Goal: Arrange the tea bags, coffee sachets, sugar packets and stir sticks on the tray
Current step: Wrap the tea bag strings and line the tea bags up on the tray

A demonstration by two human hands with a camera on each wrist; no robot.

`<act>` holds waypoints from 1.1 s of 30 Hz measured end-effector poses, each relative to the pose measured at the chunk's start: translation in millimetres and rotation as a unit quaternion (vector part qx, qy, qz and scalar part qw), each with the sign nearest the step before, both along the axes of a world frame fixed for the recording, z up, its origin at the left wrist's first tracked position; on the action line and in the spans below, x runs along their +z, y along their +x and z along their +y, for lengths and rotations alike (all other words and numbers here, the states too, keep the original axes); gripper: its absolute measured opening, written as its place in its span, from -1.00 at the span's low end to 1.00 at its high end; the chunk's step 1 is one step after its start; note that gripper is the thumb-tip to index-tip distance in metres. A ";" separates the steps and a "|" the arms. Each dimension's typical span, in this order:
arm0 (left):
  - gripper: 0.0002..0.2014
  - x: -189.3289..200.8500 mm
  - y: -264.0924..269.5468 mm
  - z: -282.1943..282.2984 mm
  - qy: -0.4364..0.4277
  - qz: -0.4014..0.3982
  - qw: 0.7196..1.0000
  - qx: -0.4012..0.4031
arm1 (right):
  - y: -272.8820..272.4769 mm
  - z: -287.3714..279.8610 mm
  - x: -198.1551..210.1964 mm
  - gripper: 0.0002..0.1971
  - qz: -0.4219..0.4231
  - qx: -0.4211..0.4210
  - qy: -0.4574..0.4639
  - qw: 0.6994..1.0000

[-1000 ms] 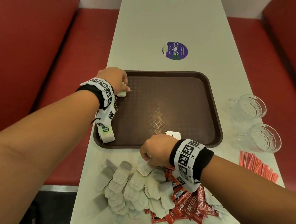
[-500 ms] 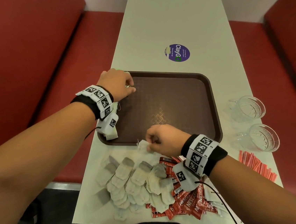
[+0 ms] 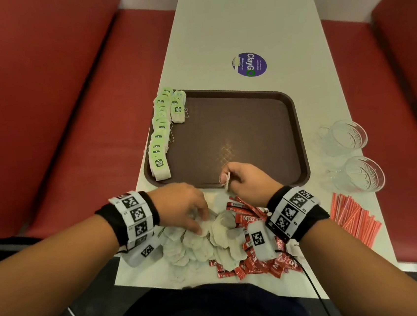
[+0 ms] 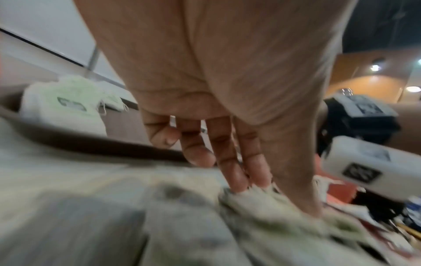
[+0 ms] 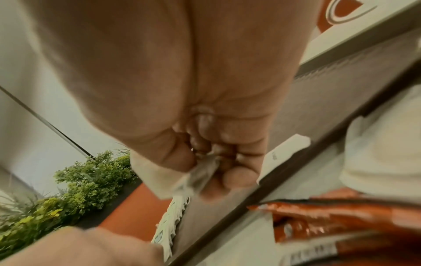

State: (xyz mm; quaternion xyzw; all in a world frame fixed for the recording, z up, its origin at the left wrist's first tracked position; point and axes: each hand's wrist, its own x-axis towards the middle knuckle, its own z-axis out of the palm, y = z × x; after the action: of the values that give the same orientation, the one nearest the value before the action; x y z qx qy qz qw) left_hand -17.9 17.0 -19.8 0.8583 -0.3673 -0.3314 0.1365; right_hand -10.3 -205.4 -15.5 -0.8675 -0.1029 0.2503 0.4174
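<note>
Diner: red booth seats (image 3: 74,115), table (image 3: 239,20)

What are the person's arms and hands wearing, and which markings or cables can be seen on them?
Both forearms are bare, with no sleeves. Each wrist carries a black band wrapped with white panels printed with black square codes. A small white box with one such code hangs under each wrist. A thin black cable runs from the right wrist.

A long pale table (image 3: 247,20) is flanked by red benches (image 3: 49,102) at 9 and 3 o'clock. A round purple sticker (image 3: 249,64) is stuck on it toward 12 o'clock. Two clear glass cups (image 3: 349,138) are set side by side at 3 o'clock. Green foliage (image 5: 68,183) is seen in the right wrist view.
</note>
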 end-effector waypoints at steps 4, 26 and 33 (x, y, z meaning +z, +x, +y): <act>-0.56 -8.6 -14.8 -5.2 0.024 -0.014 0.999 -0.036 | -12.3 1.5 2.7 -0.79 0.047 -0.049 0.041 0.997; -0.94 48.1 31.9 13.2 -0.251 -0.168 0.934 0.190 | 2.5 31.4 0.8 -0.75 -0.084 -0.062 0.121 0.987; -0.91 47.3 35.3 13.1 -0.302 -0.114 0.914 0.245 | 15.8 35.8 2.0 -0.84 -0.104 -0.040 0.121 0.986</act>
State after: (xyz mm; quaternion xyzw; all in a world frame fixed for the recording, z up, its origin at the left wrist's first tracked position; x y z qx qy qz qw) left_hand 17.4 30.2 27.5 0.8709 -0.2416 -0.0610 0.4237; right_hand 5.5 -169.6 -13.5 -0.8352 -0.1406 0.1277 0.5161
